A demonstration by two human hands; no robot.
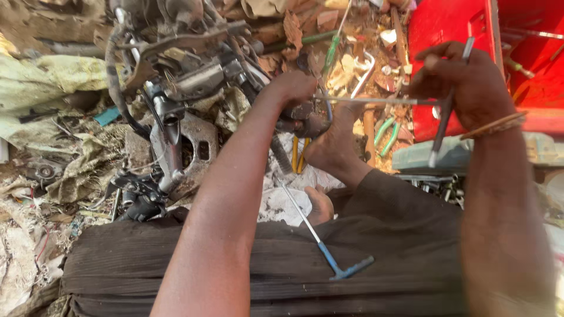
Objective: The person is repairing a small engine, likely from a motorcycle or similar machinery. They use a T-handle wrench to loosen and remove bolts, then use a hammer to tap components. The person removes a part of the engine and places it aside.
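Observation:
My left hand reaches forward and grips a dark metal part at the end of a stripped motorcycle frame. My right hand is closed on the cross handle of a long steel T-handle wrench. Its shaft runs left toward the part under my left hand. My bare foot rests just below that part. A second T-wrench with a blue handle lies on my dark trousers.
A red plastic crate stands at the top right. Green-handled pliers, a green-handled screwdriver and yellow-handled pliers lie among dry leaves, rags and scrap. A grey box sits under my right hand.

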